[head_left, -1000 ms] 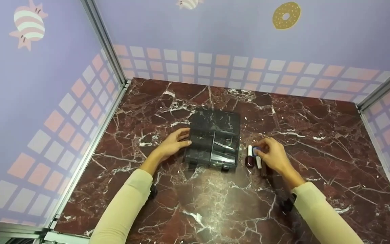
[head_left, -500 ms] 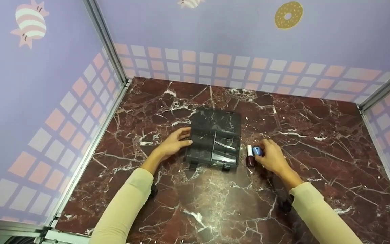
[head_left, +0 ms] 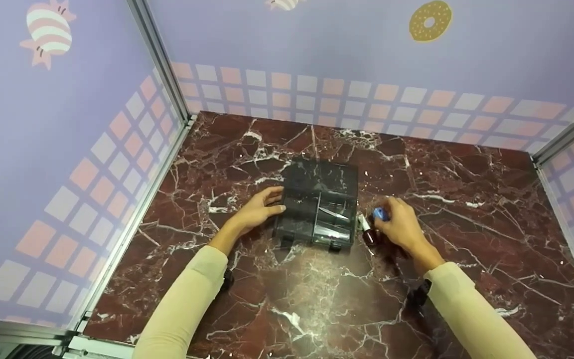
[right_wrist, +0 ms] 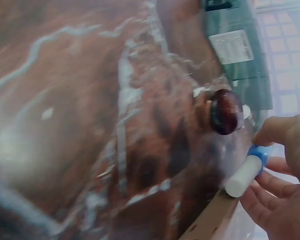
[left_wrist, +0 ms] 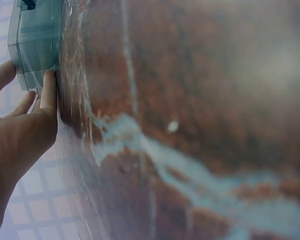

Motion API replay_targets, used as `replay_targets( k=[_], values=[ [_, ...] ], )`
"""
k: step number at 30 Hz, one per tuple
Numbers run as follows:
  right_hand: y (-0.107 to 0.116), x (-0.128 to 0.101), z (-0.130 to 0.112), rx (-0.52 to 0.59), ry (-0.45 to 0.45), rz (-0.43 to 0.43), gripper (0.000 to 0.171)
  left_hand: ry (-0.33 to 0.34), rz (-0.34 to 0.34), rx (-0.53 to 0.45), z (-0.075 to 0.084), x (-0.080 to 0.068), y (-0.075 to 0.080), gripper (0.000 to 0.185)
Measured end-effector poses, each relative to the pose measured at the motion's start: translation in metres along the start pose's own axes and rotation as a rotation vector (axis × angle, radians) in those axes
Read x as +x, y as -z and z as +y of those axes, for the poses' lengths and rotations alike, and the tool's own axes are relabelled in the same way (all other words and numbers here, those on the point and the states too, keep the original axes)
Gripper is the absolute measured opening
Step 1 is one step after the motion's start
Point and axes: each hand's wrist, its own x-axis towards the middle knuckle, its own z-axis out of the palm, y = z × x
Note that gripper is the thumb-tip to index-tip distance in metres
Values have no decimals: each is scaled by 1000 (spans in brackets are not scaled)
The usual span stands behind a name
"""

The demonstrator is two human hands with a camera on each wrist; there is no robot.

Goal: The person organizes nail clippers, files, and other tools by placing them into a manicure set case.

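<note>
A dark see-through plastic box (head_left: 299, 219) with dividers and latches along its near edge sits mid-table. My left hand (head_left: 259, 209) rests its thumb and fingertips against the box's left side. In my right hand (head_left: 402, 222), thumb and fingers pinch a blue nail polish bottle (head_left: 380, 214); its white cap (right_wrist: 244, 176) shows in the right wrist view. A dark red nail polish bottle (head_left: 369, 236) with a white cap lies aslant between the box and my right hand. From under the white cap, a flat brown strip (right_wrist: 210, 215) extends in the right wrist view.
A glossy dark red marbled tabletop (head_left: 287, 299) carries everything. Lilac panels (head_left: 287, 45) with pink and white squares close off the back and sides, joined by metal corner posts (head_left: 160, 60). A white label (right_wrist: 231, 46) is stuck on the box's right side.
My right hand has drawn the blue bottle up and away from beside the red one. The red bottle has turned, its cap now tilting toward the box. My left hand keeps its place.
</note>
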Motion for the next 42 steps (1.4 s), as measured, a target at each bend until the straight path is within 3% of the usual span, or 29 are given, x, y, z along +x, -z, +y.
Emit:
replay_targets(
  k=[10, 21, 33, 42],
  values=[
    [-9, 32, -41, 164, 94, -14, 31, -21, 4, 2, 2, 0, 1, 68],
    [-51, 66, -83, 231, 189, -56, 27, -12, 22, -20, -4, 2, 1, 67],
    [-89, 76, -122, 222, 216, -133, 27, -11, 14, -45, -3, 0, -2, 66],
    [-101, 78, -129, 240, 161, -144, 27, -18, 10, -52, -1, 2, -2, 65]
  ],
)
